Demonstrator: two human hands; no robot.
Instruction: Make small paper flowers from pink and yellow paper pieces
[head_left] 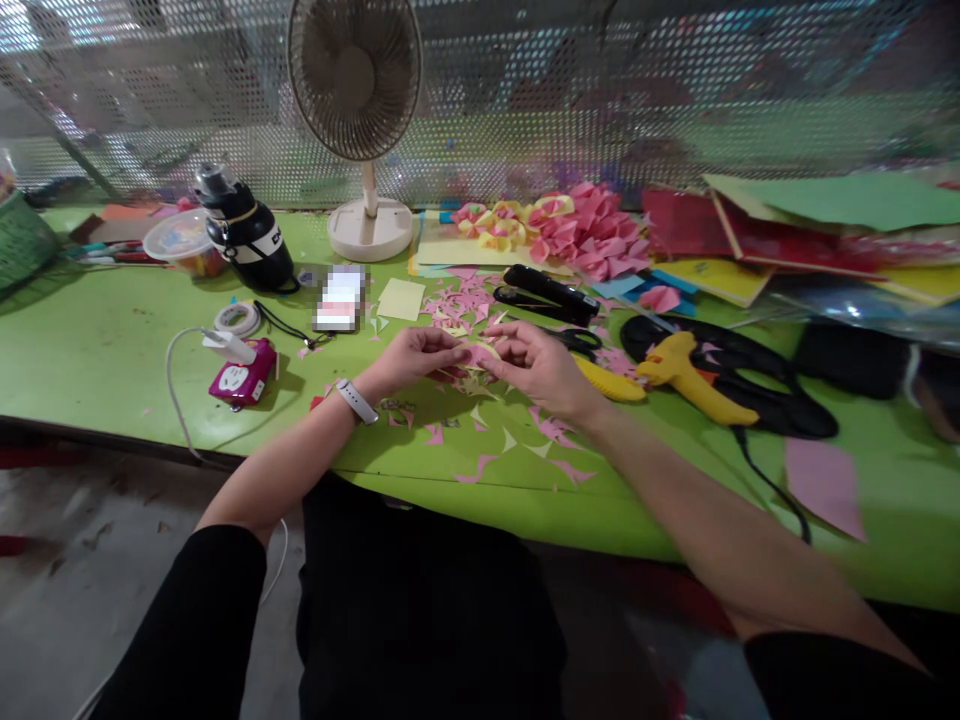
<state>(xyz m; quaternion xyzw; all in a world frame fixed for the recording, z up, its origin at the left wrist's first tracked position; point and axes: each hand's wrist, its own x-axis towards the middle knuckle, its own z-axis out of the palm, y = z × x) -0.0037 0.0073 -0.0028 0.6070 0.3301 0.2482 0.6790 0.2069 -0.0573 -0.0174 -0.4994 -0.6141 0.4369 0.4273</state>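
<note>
Between my two hands, just above the green table, is a small pink piece of paper (480, 353). My left hand (421, 358), with a white band on its wrist, pinches the paper's left side. On the right side, the fingers of my right hand (529, 362) close on the same piece. Pink and pale yellow paper scraps (551, 428) lie scattered under and around both hands. Beyond my right hand are black-handled scissors (576, 341) and a black stapler (546, 294). A yellow curved handle (611, 381) lies beside my right wrist.
A yellow glue gun (694, 378) rests on a black stand at right. Pink and yellow paper flowers (585, 232) are heaped behind. Toward the left stand a fan (367, 235), a black bottle (255, 240), a phone (340, 298), tape (238, 319) and a magenta power adapter (244, 375).
</note>
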